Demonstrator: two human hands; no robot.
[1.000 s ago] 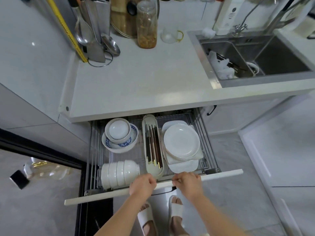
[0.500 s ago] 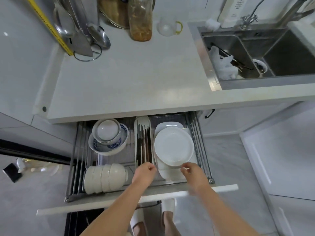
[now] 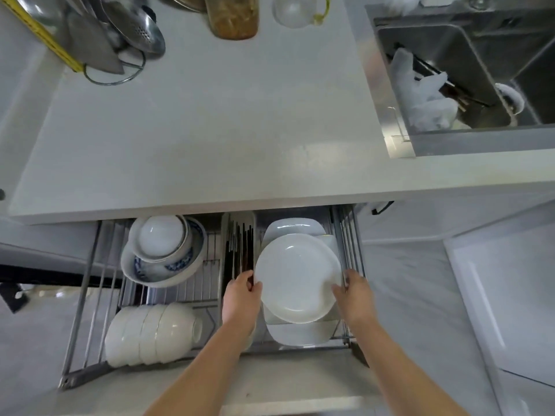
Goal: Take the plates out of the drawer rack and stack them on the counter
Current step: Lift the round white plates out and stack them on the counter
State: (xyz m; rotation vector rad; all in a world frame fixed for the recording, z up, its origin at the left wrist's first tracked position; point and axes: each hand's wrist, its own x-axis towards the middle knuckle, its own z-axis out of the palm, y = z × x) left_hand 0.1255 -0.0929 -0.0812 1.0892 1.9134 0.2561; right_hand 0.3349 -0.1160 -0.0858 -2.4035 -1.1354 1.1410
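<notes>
Since half a second ago, both hands are moving off the drawer front and onto the dishes. The left hand and right hand are gripping opposite rims of the round glossy white ceramic plate, which is lying between them atop squarish white plates in the steel wire drawer rack. The smooth pale grey tabletop is lying above the rack.
</notes>
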